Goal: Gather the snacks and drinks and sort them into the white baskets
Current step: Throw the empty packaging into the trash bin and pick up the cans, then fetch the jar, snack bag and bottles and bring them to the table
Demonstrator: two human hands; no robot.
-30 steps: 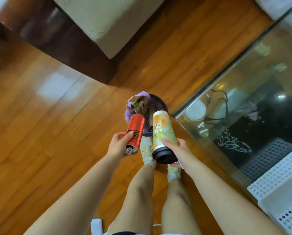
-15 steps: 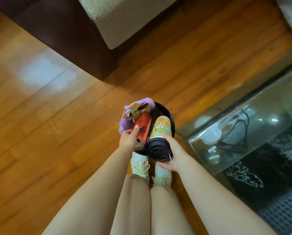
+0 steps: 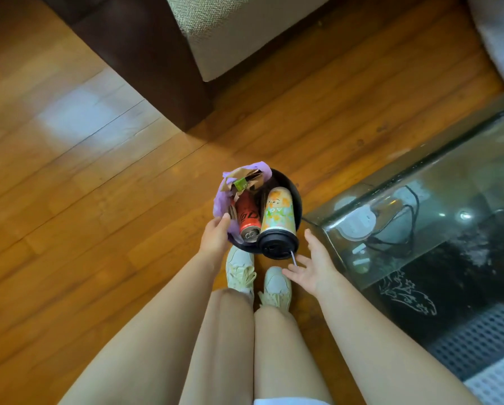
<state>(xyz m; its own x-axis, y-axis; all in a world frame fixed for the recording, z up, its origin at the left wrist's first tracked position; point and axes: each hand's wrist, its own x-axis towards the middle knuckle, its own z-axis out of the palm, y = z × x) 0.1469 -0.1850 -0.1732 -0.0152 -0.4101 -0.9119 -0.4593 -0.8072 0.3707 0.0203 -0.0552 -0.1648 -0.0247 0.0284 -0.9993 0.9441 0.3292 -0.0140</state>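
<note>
A red soda can point(image 3: 247, 219) and a tall printed cup with a black lid point(image 3: 277, 222) lie tilted inside a round black bin point(image 3: 294, 192) on the wooden floor, lids toward me. The bin has a purple liner point(image 3: 220, 197) and crumpled wrappers point(image 3: 246, 181) at its far side. My left hand point(image 3: 215, 236) rests at the bin's near-left rim, fingers loosely apart, holding nothing. To the right of the cup's lid my right hand point(image 3: 310, 266) is spread open and free of the cup. A corner of a white basket point(image 3: 499, 378) shows at the bottom right.
A glass-topped table point(image 3: 420, 182) runs along the right, with cables and a dark rug seen through it. A sofa with a dark wooden base point(image 3: 145, 54) and a beige cushion point(image 3: 215, 27) stands beyond the bin. My legs and pale shoes point(image 3: 240, 270) are just below the bin.
Both hands have let go: the red can and the printed cup, held over the bin before, now rest inside it. My right hand has drawn back with fingers spread.
</note>
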